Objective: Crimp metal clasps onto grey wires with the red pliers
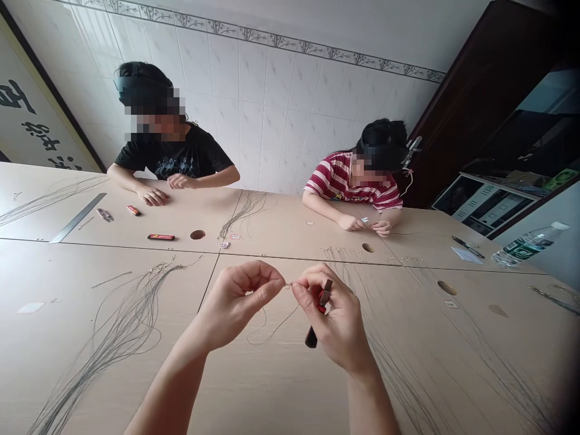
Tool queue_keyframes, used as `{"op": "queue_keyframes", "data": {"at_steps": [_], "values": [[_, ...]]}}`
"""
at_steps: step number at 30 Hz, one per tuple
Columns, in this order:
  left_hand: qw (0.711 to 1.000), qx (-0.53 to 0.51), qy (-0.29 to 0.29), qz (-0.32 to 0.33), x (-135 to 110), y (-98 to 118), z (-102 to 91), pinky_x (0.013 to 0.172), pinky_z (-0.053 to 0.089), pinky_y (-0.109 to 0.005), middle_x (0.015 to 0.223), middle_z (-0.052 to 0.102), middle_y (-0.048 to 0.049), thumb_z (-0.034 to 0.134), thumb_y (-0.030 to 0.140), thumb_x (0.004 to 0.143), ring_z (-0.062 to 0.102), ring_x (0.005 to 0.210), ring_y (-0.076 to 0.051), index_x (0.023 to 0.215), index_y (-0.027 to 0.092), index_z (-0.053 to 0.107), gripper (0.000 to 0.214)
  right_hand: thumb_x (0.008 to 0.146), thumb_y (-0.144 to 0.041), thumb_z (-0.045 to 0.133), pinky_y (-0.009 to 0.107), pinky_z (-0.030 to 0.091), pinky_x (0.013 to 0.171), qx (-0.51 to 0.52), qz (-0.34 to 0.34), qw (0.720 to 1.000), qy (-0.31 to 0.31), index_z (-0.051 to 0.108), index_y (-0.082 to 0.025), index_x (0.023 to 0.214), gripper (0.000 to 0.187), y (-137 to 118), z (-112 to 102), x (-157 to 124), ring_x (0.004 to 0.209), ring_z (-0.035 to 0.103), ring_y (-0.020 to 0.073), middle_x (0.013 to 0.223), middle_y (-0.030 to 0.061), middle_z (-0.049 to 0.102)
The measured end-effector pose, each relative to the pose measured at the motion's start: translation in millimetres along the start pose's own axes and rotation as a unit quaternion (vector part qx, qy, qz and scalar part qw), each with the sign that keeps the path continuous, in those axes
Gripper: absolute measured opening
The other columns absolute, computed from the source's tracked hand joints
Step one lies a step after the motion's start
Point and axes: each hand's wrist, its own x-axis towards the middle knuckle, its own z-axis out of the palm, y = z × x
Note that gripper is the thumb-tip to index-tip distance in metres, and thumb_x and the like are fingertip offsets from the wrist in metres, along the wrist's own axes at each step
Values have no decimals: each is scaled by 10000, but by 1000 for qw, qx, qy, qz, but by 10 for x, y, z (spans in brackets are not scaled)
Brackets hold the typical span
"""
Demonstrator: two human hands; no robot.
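My left hand [242,299] pinches a thin dark cord [259,344] between thumb and index finger. Close beside it, my right hand [338,317] is closed, its thumb and forefinger pressed at the same spot. A tiny loop [287,287] shows between the two sets of fingertips. The cord hangs below the hands in a slack curve over the table. Held within my right hand is a small black and red tool [311,338]; the fingers cover too much of it to tell its kind.
A bundle of cords [136,320] lies at left, with more cords [399,362] at right. Across the table [272,393] sit two people. A metal ruler [78,219], a black-and-red box cutter [161,237], a pen [467,246] and a water bottle [528,244] lie around.
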Motion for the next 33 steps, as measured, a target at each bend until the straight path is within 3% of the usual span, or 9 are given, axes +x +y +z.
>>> {"op": "queue_keyframes", "data": {"at_steps": [5,11,16,23,33], "values": [[1000,1,-3,-1,-15,-20,-3,473,267,-204,626,474,36,580,343,891,321,537,-72,796,151,624,219,944,-237,552,237,417,532,16,13,1000,4,621,-223,928,72,-6,1,4,581,464,91,842,1,563],[1000,16,3,4,-14,-28,7,482,285,-209,643,504,25,576,338,891,348,547,-77,801,153,641,216,939,-204,572,223,389,559,8,11,999,-32,555,-207,765,175,-21,-5,9,609,447,86,757,-25,525],[1000,11,4,-20,4,-12,-7,459,265,-221,573,421,47,533,343,887,314,508,-84,883,157,669,231,938,-176,567,221,380,557,-2,2,1000,-20,537,-208,773,170,-17,-12,8,613,439,84,775,-26,526],[1000,15,1,-20,13,-19,-10,460,265,-222,586,439,41,538,332,875,324,514,-85,883,158,666,216,936,-162,568,207,382,564,-2,-3,1000,-20,540,-214,787,161,-16,-4,0,611,427,77,777,-36,507],[1000,8,-7,-5,12,-62,-2,480,288,-192,599,436,57,559,322,891,334,532,-68,778,152,609,210,939,-172,563,195,381,570,-4,9,999,-38,534,-211,780,166,-6,-3,-5,622,426,75,781,-38,510]]}}
